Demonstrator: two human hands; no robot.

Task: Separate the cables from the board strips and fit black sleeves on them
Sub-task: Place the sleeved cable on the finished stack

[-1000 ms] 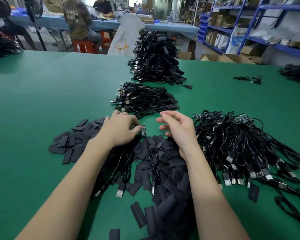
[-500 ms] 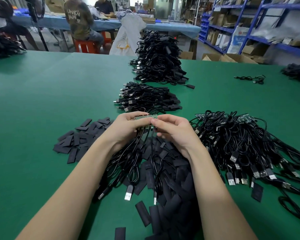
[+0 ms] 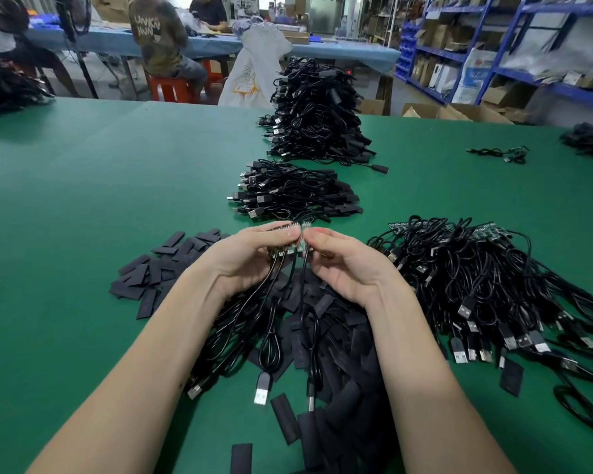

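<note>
Both hands up over the green tabletop (image 3: 83, 206), working one piece between them. Your left hand (image 3: 250, 258) curls round the short green board strip (image 3: 285, 228) with its black cables (image 3: 271, 313) hanging down from it; your right hand (image 3: 343, 261) pinches the end unit of that strip between thumb and forefinger, touching the left fingertips.

Step in hand, by my reading: snapping one cable's board off the strip.

- Keep both pinches close to the break line, so the bend goes into the score and not the solder joints.
- Flex, don't twist (the wires look thin where they meet the board).
- Let the dangling cable hang free; it crosses the others below and could snag.

The heap of flat black sleeves (image 3: 339, 336) lies directly beneath your wrists, a smaller scatter of them to the left. Unseparated strips with cables (image 3: 486, 278) sit just right. The finished-looking stacks (image 3: 295, 193) lie beyond your hands.
</note>
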